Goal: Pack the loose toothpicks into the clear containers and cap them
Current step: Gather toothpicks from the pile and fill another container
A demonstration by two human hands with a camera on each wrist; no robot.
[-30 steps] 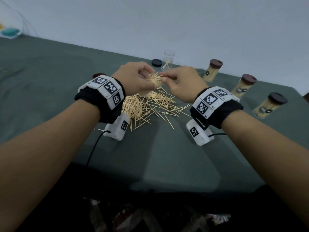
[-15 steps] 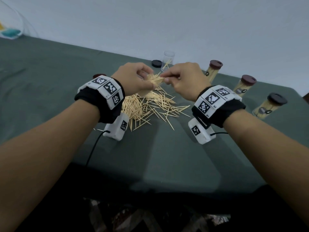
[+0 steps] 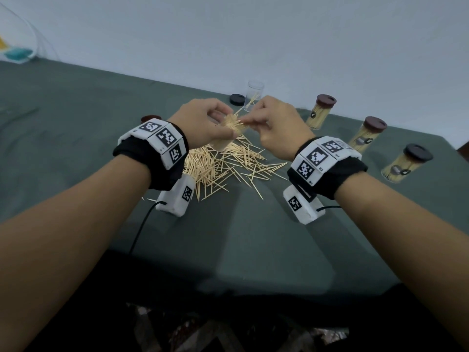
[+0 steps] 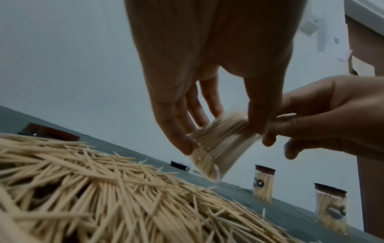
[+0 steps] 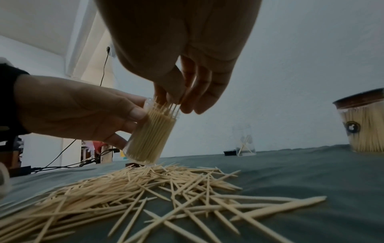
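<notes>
Currently the clear container [image 5: 149, 131] is held tilted just above the loose toothpicks [image 3: 223, 168], nearly full, its mouth tipped toward about 1 o'clock as the right wrist view shows it. Left hand [image 3: 203, 120] is curled round its wall, thumb near the rim and fingers beneath; right hand [image 3: 276, 123] pinches a few sticks at the mouth and is feeding them in among the packed ones. Judgement: the container is light, thin-walled and smooth, so it would slip or flex if squeezed hard; mid-wall, as gripped now, looks the soundest hold, leaving the mouth free. The toothpicks are stiff, very light and sharp-tipped, and they tangle; best taken as a small aligned pinch near one end, not as a fistful. With the pack this tight, added sticks may jam or ride up proud of the rim, which would block a cap. Outward: the pile lies on the green cloth [image 3: 253, 250] directly under the hands, spreading toward 4 o'clock. At 12 o'clock stands an open container [image 3: 254, 94] holding only a few sticks, a black cap [image 3: 237, 99] touching or just beside it at its 9 o'clock; I cannot tell which. From 1 to 3 o'clock stand three capped full containers [image 3: 320, 113], well apart from each other. A brown cap [image 4: 50, 132] lies at 10 o'clock of the pile.
</notes>
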